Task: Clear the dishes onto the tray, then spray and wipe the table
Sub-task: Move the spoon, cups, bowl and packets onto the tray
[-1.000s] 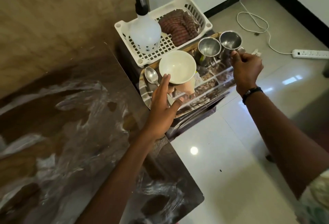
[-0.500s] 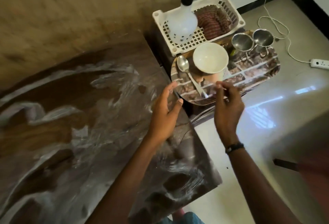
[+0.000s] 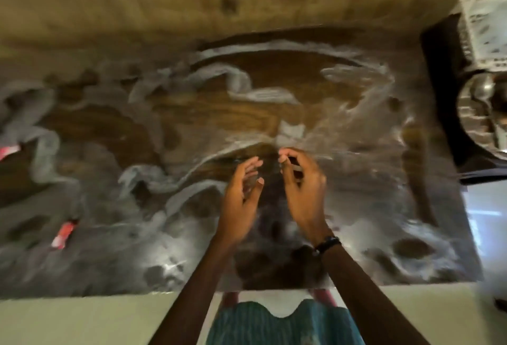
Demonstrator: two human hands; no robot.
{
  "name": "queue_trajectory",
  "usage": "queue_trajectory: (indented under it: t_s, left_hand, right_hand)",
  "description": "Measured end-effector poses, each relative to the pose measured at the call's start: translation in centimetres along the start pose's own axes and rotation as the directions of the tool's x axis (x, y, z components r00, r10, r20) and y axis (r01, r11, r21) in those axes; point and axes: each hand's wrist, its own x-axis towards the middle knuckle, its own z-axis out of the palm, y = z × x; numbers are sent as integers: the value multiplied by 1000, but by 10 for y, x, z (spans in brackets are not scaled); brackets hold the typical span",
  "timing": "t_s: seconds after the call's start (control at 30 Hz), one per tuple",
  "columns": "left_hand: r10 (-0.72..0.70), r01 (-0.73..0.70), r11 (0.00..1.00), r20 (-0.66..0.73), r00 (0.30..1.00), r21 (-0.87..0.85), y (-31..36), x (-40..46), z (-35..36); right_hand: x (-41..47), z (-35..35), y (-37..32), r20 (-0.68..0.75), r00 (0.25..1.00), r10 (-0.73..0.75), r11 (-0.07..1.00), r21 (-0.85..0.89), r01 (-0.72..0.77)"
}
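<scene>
Both hands back over table (image 3: 192,130), seemingly empty.

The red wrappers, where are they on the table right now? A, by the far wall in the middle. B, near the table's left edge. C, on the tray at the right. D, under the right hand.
B: both red wrappers lie at the far left of the table, well away from the hands and the tray.

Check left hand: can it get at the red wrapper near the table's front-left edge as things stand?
Probably yes. The left hand hovers open and empty over mid-table, and nothing shows on the table between it and the red wrapper. Blur hides small obstacles.
</scene>
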Motion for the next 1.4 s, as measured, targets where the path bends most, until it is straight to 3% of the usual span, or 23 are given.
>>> queue_trajectory:
  t_s: [0.3, 0.43, 0.5, 0.57, 0.67, 0.77, 0.93, 1.03, 1.13, 1.2, 1.3, 1.4]
  left_hand:
    - [-121, 123, 992, -363, 924, -18, -95, -65, -206]
    - [-54, 188, 966, -574, 817, 178, -140, -81, -267]
    - [-26, 289, 908, -647, 762, 304, -163, -84, -293]
    - [-68, 405, 855, -703, 708, 325, -184, -86, -315]
    - [-109, 455, 826, -698, 708, 333, -200, -89, -324]
    - [-163, 408, 891, -696, 699, 202, -199, -88, -325]
    - [-213, 230, 969, -782, 586, -91, -164, -84, -335]
    - [-244, 165, 969, -797, 552, -183, -154, -78, -351]
    - [-259, 133, 966, -811, 525, -222, -156, -71, -371]
    - [-248, 132, 969, -819, 517, -210, -160, -67, -382]
    - [-270, 132, 963, -831, 486, -236, -163, -61, -391]
    - [-322, 112, 945, -819, 475, -307, -158, -54, -389]
  right_hand:
    - [-94, 211, -67, 385, 916, -111, 994, 55, 97]
    - [-119, 267, -78, 459, 879, -130, 991, 64, 113]
    - [-125, 287, -79, 483, 866, -127, 992, 57, 113]
    - [-129, 306, -79, 503, 855, -125, 992, 40, 122]
    - [-127, 323, -82, 521, 842, -140, 987, 3, 162]
    - [-122, 342, -90, 554, 819, -150, 980, -26, 197]
    - [-91, 409, -117, 613, 745, -264, 939, -13, 344]
    - [-62, 476, -139, 671, 658, -341, 871, -38, 490]
    - [-32, 535, -162, 776, 500, -384, 649, -158, 744]
    - [-19, 559, -172, 838, 427, -341, 516, -213, 830]
    - [-11, 574, -167, 865, 387, -318, 433, -230, 872]
    - [-18, 551, -147, 822, 364, -438, 408, -180, 895]
